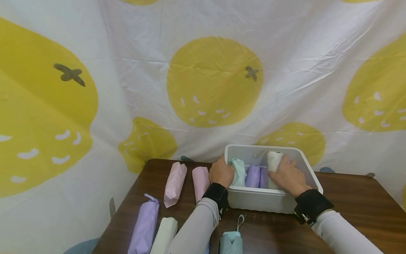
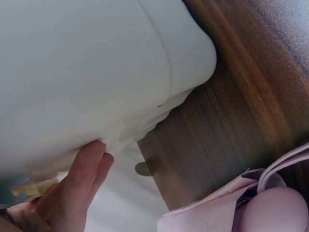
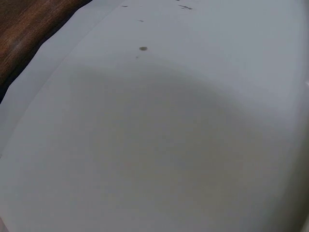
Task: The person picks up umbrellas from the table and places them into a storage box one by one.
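A white plastic bin (image 1: 258,199) stands toward the back of the table. My left hand (image 1: 221,172) grips its left rim, and in the left wrist view fingers (image 2: 83,171) lie against the outer wall. Inside the bin, my right hand (image 1: 289,175) holds a cream folded umbrella (image 1: 274,161) near the right end. To its left in the bin lie a mint folded umbrella (image 1: 238,172) and a purple folded umbrella (image 1: 252,176), with another purple surface beside it partly hidden. The right wrist view shows mostly the bin's wall (image 3: 159,125), not the hand's hold.
Left of the bin on the brown table (image 1: 345,197) lie two pink folded umbrellas (image 1: 175,184), a purple one (image 1: 144,225) and a cream one (image 1: 164,236). A teal one (image 1: 231,243) with a loop lies in front. A lemon-print cloth (image 1: 139,88) hangs behind.
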### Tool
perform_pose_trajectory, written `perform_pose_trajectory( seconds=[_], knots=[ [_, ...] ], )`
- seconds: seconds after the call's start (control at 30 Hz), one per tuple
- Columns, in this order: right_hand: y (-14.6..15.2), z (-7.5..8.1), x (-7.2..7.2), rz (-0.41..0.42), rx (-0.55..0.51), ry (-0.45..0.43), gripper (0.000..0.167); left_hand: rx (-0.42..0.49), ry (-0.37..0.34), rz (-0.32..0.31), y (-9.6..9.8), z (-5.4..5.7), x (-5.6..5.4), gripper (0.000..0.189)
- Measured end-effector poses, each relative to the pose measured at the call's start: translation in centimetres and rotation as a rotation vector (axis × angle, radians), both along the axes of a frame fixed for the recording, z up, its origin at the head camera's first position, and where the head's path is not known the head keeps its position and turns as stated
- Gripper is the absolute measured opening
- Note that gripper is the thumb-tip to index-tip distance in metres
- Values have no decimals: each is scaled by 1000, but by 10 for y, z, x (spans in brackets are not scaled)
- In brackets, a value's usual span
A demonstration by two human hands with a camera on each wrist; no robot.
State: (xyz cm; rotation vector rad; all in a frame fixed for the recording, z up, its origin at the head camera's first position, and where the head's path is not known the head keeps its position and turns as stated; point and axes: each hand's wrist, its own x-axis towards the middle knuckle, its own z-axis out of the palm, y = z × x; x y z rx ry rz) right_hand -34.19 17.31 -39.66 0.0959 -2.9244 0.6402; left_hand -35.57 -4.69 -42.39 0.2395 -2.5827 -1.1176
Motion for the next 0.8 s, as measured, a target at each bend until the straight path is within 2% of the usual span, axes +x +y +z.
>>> perform_pose_trajectory(
  seconds=[0.8],
  knots=[
    [-3, -6, -7, 6, 52, -22, 65, 0, 3, 0, 0, 0, -1, 22]
  ],
)
